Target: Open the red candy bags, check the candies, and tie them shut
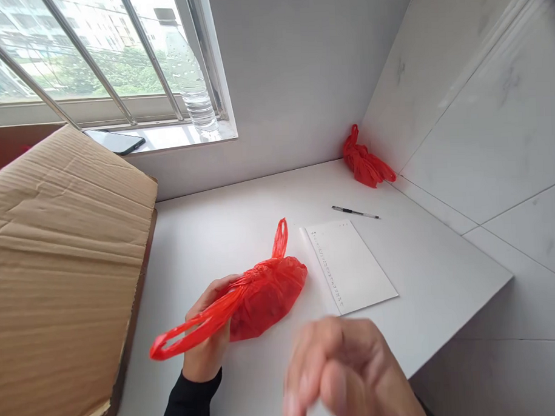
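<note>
My left hand [208,338] grips a knotted red plastic bag [257,296] just above the white table [242,233]. One bag handle sticks up, the other loops out to the left over my fingers. My right hand [347,372] hovers blurred in the foreground, fingers apart and holding nothing, just right of the bag. A second tied red bag [364,159] lies in the far corner against the wall.
A large cardboard box [61,264] stands on the left with its flap up. A sheet of paper [350,266] and a pen [355,212] lie right of the bag. On the windowsill stand a water bottle [194,89] and a phone [115,141]. The table edge drops off at right.
</note>
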